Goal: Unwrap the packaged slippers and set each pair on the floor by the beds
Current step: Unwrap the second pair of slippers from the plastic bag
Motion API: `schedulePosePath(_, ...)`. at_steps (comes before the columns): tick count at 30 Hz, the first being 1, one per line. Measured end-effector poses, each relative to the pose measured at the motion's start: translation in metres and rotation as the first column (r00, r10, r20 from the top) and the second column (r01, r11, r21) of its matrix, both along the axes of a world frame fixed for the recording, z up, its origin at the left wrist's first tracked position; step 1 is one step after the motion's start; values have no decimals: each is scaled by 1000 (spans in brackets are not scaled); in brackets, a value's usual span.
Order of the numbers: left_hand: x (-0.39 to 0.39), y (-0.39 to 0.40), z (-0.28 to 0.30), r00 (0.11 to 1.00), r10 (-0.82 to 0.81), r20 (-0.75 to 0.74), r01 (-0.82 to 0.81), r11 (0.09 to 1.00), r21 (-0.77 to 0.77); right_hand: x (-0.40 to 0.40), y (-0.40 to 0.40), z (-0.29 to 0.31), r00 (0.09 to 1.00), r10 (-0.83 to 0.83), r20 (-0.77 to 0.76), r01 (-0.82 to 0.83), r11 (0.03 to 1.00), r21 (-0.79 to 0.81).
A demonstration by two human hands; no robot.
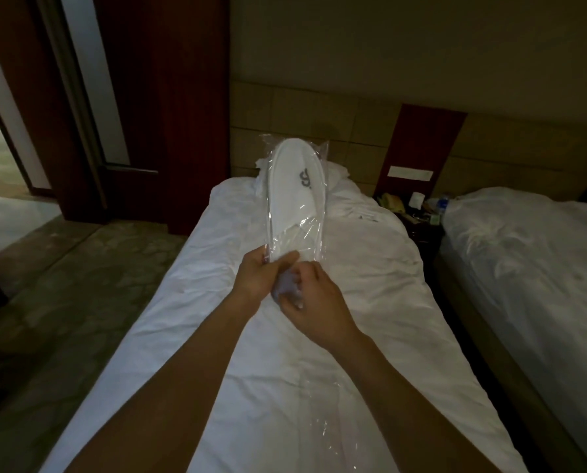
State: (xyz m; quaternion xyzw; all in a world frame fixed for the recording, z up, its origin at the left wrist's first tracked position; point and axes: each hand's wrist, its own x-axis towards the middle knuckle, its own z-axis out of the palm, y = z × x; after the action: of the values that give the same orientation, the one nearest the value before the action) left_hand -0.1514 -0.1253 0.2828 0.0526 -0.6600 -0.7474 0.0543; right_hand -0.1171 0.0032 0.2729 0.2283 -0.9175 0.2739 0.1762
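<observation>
**Wrapped slippers held up over the near bed**

Head view: Two bare forearms reach forward from the bottom edge, above the white sheet of the near bed (370, 288). Just beside them, a loose sheet of clear plastic (314, 397) lies flat on that bedding near the lower middle of the picture.

At the ends of the arms, the left hand (256, 278) grips the lower left edge of the packaged slippers (297, 196), thumb on the front of the wrapper and fingers closed behind it. The right hand (314, 298) is curled at the bottom end of the same pack, fingertips pinching crumpled film there; motion blur hides exactly how the fingers lie.

White slippers sit inside the clear wrapper, toes pointing up and away, with a dark logo on the upper. The pack is held in the air above the middle of the bed, not touching it.

Beyond lie a rumpled pillow and a panelled headboard (319, 114). A second bed (524, 254) stands to the right, with a cluttered nightstand (411, 213) between the two. Patterned carpet (80, 285) covers the floor on the left.
</observation>
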Motion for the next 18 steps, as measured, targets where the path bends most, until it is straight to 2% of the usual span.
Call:
schedulePosePath(6, -6, 0, 12, 998, -59, -13, 60, 995, 79, -4, 2, 2, 995, -36, -94, 60, 961, 270)
schedulePosePath(11, -8, 6, 16, 997, -78, -30, 79, 996, 48, -4, 1, 5, 989, 14, -150, 31, 956, 293)
schedulePosePath(18, -11, 6, 18, 997, -75, -29, 77, 996, 42, 5, 6, 0, 988, 22, -152, 25, 952, 304)
